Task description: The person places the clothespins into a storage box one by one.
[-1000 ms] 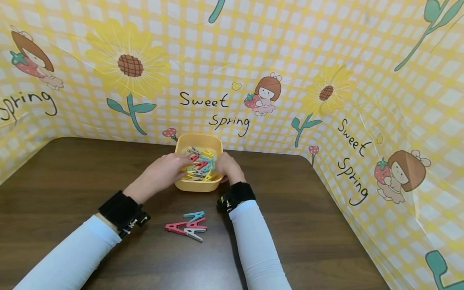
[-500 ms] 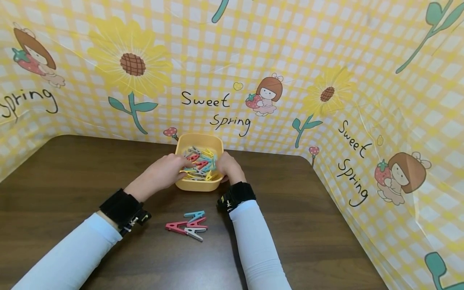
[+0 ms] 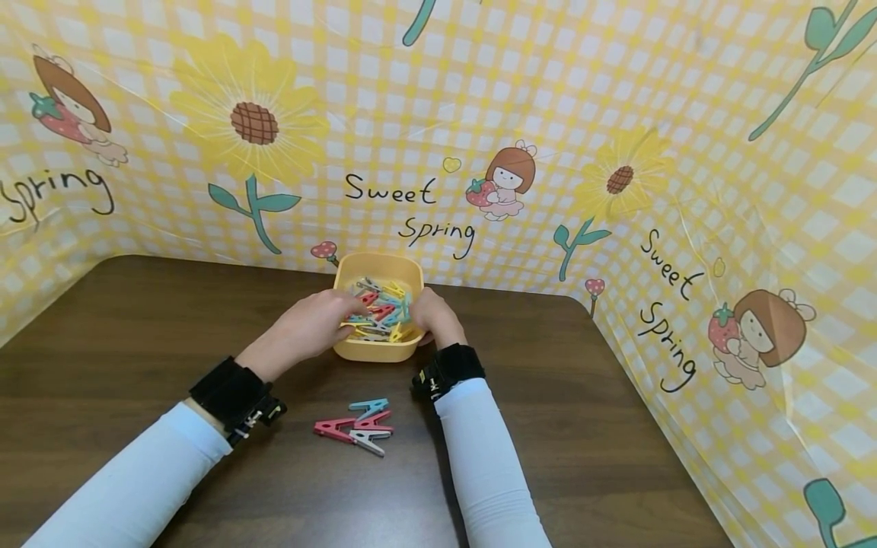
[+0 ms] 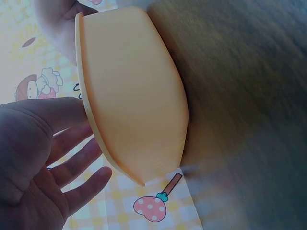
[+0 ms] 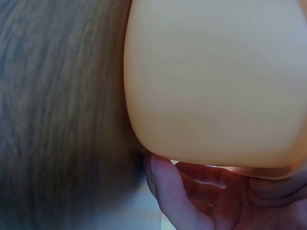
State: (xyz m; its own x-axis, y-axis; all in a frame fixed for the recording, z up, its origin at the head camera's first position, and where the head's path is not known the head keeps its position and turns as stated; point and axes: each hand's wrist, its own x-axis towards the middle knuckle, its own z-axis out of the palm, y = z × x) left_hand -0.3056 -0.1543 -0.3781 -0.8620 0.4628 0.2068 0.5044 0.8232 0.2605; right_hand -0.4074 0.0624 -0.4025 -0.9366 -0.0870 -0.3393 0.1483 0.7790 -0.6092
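Now, bowl: yellow bowl of coloured clothespins stands on the counter, between both hands.
Right grip: right hand curls round the bowl's right wall, clamped on it.
Left grip: left hand reaches over the left rim, fingers among the clothespins; apart or pinching, cannot tell.
Nearer than the grips: loose clothespins lie on the counter between the wrists.

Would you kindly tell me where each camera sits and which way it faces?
Head: above, looking forward and down at the table; both forearms, left hand and right hand at the tub.
Left wrist: beside the tub's wall; left fingers over the rim.
Right wrist: low, close to the wall; right fingers at its edge.
All share the tub.
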